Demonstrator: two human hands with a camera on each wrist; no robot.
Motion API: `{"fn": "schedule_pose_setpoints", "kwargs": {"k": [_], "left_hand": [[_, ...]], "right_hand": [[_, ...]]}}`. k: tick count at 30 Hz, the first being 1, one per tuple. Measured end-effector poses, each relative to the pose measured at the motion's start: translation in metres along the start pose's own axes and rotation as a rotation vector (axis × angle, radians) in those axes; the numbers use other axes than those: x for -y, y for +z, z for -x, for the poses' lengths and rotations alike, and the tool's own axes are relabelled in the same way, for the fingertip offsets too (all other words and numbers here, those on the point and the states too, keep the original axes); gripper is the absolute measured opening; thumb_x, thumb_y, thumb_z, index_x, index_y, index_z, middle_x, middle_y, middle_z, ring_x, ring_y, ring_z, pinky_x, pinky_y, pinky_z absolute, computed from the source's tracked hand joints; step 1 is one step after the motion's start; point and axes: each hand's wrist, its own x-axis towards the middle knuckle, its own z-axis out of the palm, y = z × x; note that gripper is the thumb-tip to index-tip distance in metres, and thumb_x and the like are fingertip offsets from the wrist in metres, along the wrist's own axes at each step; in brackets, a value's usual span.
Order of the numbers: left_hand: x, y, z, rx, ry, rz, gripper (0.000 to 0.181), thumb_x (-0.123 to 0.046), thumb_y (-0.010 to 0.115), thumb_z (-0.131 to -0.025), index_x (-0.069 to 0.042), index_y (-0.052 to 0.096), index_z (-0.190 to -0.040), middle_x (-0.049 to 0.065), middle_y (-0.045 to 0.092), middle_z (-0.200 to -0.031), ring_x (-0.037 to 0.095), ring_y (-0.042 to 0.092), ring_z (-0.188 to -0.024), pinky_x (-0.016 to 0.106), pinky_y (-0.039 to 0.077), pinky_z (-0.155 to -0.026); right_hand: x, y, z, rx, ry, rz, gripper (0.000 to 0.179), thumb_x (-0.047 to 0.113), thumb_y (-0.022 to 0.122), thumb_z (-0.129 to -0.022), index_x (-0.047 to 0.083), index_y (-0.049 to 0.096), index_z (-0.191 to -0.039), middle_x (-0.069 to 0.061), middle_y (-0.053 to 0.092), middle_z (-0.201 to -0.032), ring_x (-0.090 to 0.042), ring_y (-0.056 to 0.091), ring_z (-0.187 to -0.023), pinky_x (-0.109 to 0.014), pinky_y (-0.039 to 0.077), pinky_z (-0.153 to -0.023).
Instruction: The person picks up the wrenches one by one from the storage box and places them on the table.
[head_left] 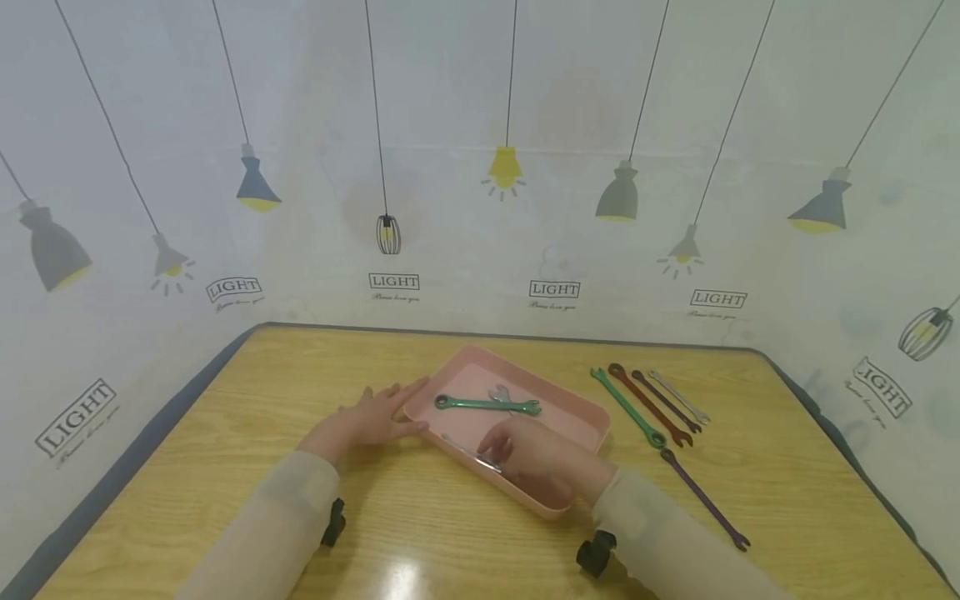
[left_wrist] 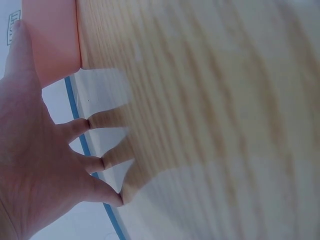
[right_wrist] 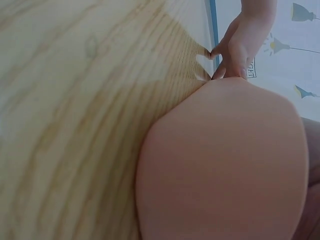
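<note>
With 12 o'clock set straight away from you and the clock centred on the tray, notes run near to far. Closest: your two pale sleeves (head_left: pixel 258 521), a dark wrist mount (head_left: pixel 596 552) below each cuff, above a wood-grain table (head_left: pixel 420 512).

At 4 o'clock, outside the tray, one long purple wrench (head_left: pixel 703 498) lies slantwise on the wood.

Your right hand (head_left: pixel 532 450) reaches over the tray's near side, fingers bent down to a silver wrench (head_left: pixel 487 462) beside the wall at 8 o'clock; whether they pinch it or only touch it, cannot tell. Right wrist view shows mostly the tray's outer wall.

Pink tray (head_left: pixel 540 390) sits angled on the table. Your left hand (head_left: pixel 371 419) is at its 9 o'clock corner, grasping nothing: fingers spread, thumb against the outer wall, other fingertips down on the table.

Inside, toward 11 o'clock, a green wrench (head_left: pixel 480 404) lies across a second silver wrench (head_left: pixel 500 393).

At 2 to 3 o'clock, just beyond the tray, four lie side by side: green-handled wrench (head_left: pixel 627 406), reddish-brown wrench (head_left: pixel 651 405), dark purple wrench (head_left: pixel 667 402), slim silver wrench (head_left: pixel 677 396).

Farthest, 12 o'clock: pale backdrop (head_left: pixel 450 100) printed with hanging lamps.
</note>
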Motion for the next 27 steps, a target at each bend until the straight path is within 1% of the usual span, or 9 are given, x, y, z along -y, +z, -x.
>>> {"fn": "schedule_pose_setpoints", "kwargs": {"k": [2,4,7,11,19,21,27], "left_hand": [[0.0001,0.0002,-0.0004,-0.002,0.001,-0.004,0.08,-0.068,0.046,-0.092,-0.04,0.008,-0.157,0.02,0.014,-0.16,0.06,0.003,-0.137,0.085,0.005,-0.094],[0.0002,0.0004,-0.0009,-0.004,0.002,-0.009,0.081,-0.069,0.045,-0.091,-0.04,0.008,-0.157,0.02,0.015,-0.16,0.06,0.004,-0.137,0.085,0.005,-0.094],[-0.0005,0.0002,-0.0007,-0.006,0.004,-0.015,0.081,-0.069,0.045,-0.091,-0.039,0.008,-0.157,0.021,0.015,-0.16,0.06,0.004,-0.137,0.085,0.005,-0.094],[-0.0016,-0.0003,0.0004,-0.003,-0.001,-0.01,0.081,-0.068,0.046,-0.092,-0.038,0.009,-0.157,0.021,0.015,-0.16,0.061,0.004,-0.137,0.085,0.005,-0.094],[-0.0018,0.0006,0.0008,-0.006,0.0,0.004,0.08,-0.068,0.046,-0.092,-0.039,0.009,-0.157,0.021,0.014,-0.16,0.061,0.003,-0.137,0.084,0.005,-0.095],[-0.002,0.0005,0.001,-0.006,0.0,0.009,0.08,-0.068,0.046,-0.092,-0.039,0.01,-0.157,0.02,0.014,-0.16,0.061,0.003,-0.137,0.084,0.005,-0.095],[-0.0028,-0.0004,0.0014,-0.003,-0.005,0.012,0.081,-0.068,0.046,-0.091,-0.039,0.009,-0.157,0.02,0.013,-0.16,0.06,0.002,-0.137,0.084,0.004,-0.095]], "right_hand": [[0.0005,-0.0014,0.0019,-0.006,0.013,-0.004,0.042,-0.009,0.07,-0.071,0.017,0.072,-0.104,0.004,0.067,-0.093,-0.016,0.062,-0.087,-0.034,0.055,-0.079],[0.0,-0.0022,0.0034,-0.016,0.025,-0.001,0.041,-0.008,0.071,-0.071,0.018,0.072,-0.104,0.004,0.067,-0.094,-0.016,0.062,-0.087,-0.034,0.055,-0.079],[-0.0015,-0.0026,0.0047,-0.033,0.025,0.002,0.041,-0.008,0.072,-0.071,0.017,0.072,-0.103,0.003,0.067,-0.093,-0.017,0.062,-0.085,-0.035,0.055,-0.078],[-0.0025,-0.001,0.0044,-0.046,0.019,0.034,0.039,-0.007,0.072,-0.072,0.018,0.072,-0.101,0.005,0.067,-0.092,-0.015,0.062,-0.084,-0.033,0.056,-0.077],[-0.0041,0.0021,0.0025,-0.053,0.048,0.088,0.034,-0.004,0.076,-0.074,0.02,0.072,-0.099,0.006,0.066,-0.087,-0.013,0.062,-0.079,-0.028,0.056,-0.068],[-0.0049,0.0013,0.0028,-0.049,0.046,0.096,0.034,-0.003,0.076,-0.075,0.02,0.072,-0.1,0.006,0.066,-0.087,-0.013,0.062,-0.079,-0.029,0.056,-0.069],[-0.0059,-0.0038,0.0044,-0.014,0.039,0.115,0.039,-0.001,0.076,-0.075,0.022,0.072,-0.105,0.009,0.065,-0.089,-0.013,0.061,-0.085,-0.034,0.054,-0.079]]}}
